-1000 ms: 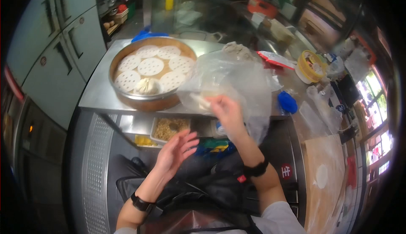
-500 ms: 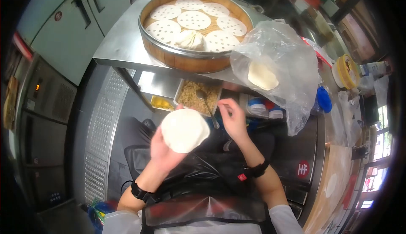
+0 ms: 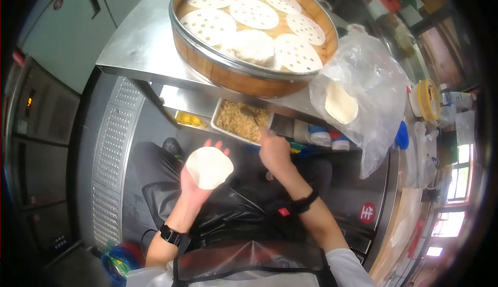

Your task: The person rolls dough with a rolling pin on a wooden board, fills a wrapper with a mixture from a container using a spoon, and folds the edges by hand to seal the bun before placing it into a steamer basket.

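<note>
A round, flat dough wrapper [image 3: 210, 168] lies across the palm of my left hand [image 3: 193, 187], whose fingertips show beyond its far edge. My right hand [image 3: 275, 152] is closed around the handle of a metal spoon [image 3: 249, 112]. The spoon's bowl rests in a crumbly, light-brown filling [image 3: 233, 120] inside a white rectangular tray [image 3: 217, 123]. Above the tray, on the steel table, stands a round bamboo steamer [image 3: 218, 74]. One pleated bun [image 3: 254, 47] sits at its near side among several perforated paper liners [image 3: 254, 15].
To the steamer's right, another piece of dough [image 3: 341, 103] lies on a clear plastic bag [image 3: 371, 79] hanging over the table edge. A small yellow-filled container [image 3: 190, 119] is left of the tray. Steel cabinets [image 3: 49, 100] line the left side.
My right hand has moved to the spoon and taken hold of its handle. My left hand has shifted slightly left and down with the wrapper. The view has also shifted.
</note>
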`<state>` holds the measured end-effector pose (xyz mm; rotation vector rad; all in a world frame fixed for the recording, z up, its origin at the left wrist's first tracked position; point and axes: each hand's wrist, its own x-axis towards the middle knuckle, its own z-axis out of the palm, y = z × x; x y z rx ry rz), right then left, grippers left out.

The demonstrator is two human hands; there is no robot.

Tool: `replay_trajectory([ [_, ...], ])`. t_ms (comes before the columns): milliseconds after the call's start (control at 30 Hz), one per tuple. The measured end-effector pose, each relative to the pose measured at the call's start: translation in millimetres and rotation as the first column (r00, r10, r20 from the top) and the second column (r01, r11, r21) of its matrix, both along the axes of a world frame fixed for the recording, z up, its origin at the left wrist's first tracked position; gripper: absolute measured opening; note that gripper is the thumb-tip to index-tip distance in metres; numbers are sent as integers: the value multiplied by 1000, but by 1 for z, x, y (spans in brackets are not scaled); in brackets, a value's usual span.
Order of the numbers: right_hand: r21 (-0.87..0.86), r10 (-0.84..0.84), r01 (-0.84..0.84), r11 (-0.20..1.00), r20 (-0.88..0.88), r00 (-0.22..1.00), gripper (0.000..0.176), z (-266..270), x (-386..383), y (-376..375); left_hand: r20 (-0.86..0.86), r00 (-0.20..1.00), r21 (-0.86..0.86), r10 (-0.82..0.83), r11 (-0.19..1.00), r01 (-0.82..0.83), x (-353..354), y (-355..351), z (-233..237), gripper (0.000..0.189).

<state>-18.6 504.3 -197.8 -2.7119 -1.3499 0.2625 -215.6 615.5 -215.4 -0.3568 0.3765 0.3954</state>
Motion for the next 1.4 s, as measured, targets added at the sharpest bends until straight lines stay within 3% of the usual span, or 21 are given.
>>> replay_trajectory([
  [100,137,67,-57,989,-70,995,42,25,1,0,-57,998,11,-30,999,31,10,4,-16,45],
  [167,133,49,-31,991,-137,989,38,22,5,7,-86,994,0,-67,998,67,21,9,-25,45],
  [233,168,163,-132,977,-188,969,38,1,14,14,-168,985,77,-47,995,60,34,19,-34,43],
  [333,160,186,-147,976,-263,947,36,-15,19,17,-206,979,253,13,967,40,50,31,-49,37],
  [467,207,279,-214,955,-373,885,31,-19,37,18,-182,982,126,52,992,-29,60,32,-57,33],
  [533,285,303,-169,944,-537,787,26,-23,44,17,-175,983,131,58,991,-35,61,32,-58,31],
  [567,288,306,-170,943,-538,786,26,-29,47,16,-177,982,133,60,990,-37,61,32,-60,31],
  [633,333,284,-78,940,-632,721,26,-36,48,12,-60,997,128,48,991,-40,58,32,-58,32],
  [733,272,187,32,962,-738,649,26,-31,50,6,-183,983,91,2,996,15,48,31,-39,33],
  [867,260,125,154,953,-805,580,27,-35,53,-6,-193,981,88,27,996,-10,35,30,-36,34],
  [967,290,91,242,926,-793,602,28,-34,54,-12,-237,966,112,101,991,-76,46,31,-10,37],
  [1033,371,102,275,887,-738,667,28,-15,49,-15,-242,962,187,125,979,-80,58,33,-5,38],
  [1100,342,51,281,897,-712,701,28,16,36,-16,-229,966,163,122,983,-86,75,37,-13,40],
  [1167,312,1,289,905,-681,732,28,24,21,-17,50,995,218,84,972,-93,94,44,-42,41],
  [1200,414,58,180,892,-501,863,29,22,12,-17,-273,959,241,76,970,-8,110,41,-3,41],
  [1233,490,108,53,870,-295,949,32,20,1,-18,-270,960,243,77,970,-10,120,39,-1,41],
  [1267,451,132,-97,887,-48,990,42,-1,-3,-21,-251,965,197,70,980,-19,130,39,-2,38],
  [1300,404,98,-120,907,76,992,41,0,-14,-19,-233,971,150,60,988,-25,136,39,-4,35],
  [1367,432,78,-106,896,82,994,39,-8,-25,-19,-195,979,152,68,988,-38,140,40,-22,36],
  [1400,435,78,-106,894,82,994,39,-11,-25,-21,-76,995,143,65,988,-54,137,40,-26,36],
])
